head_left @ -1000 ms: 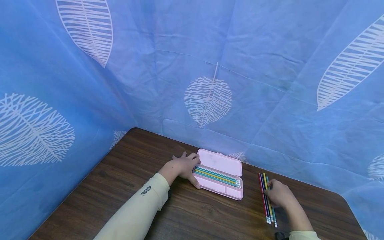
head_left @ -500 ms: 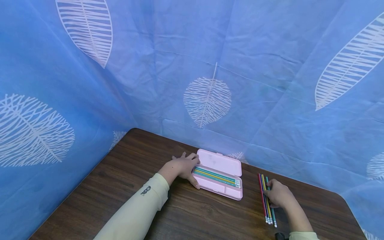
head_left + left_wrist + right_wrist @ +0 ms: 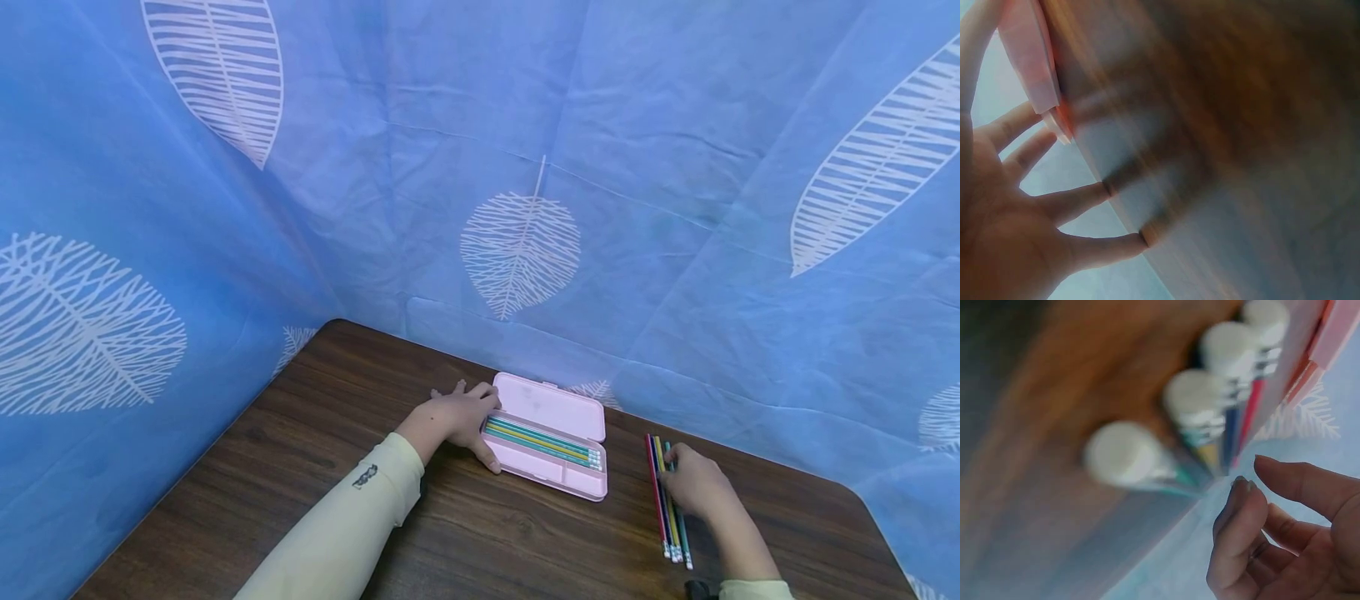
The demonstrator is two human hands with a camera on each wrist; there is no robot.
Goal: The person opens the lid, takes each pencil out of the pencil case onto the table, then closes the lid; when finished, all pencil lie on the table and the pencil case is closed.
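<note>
An opened pink pencil case lies near the table's far edge, its lid folded back. Several green and yellow pencils fill its long compartment. My left hand rests at the case's left end; in the left wrist view its fingers are spread and straight. To the right of the case lie several pencils side by side, among them a red pencil and a green pencil, eraser ends towards me. Over them is my right hand, loosely curled, with a gap between thumb and fingers in the right wrist view.
The dark wood table carries the case and the pencils. A blue cloth with white leaf prints hangs behind and to the left of it. The case's front right compartment holds nothing visible.
The far end of the yellow loose pencil has shifted slightly left, towards the red one. My right hand's fingers have moved a little over the pencils. My left hand stays in place.
</note>
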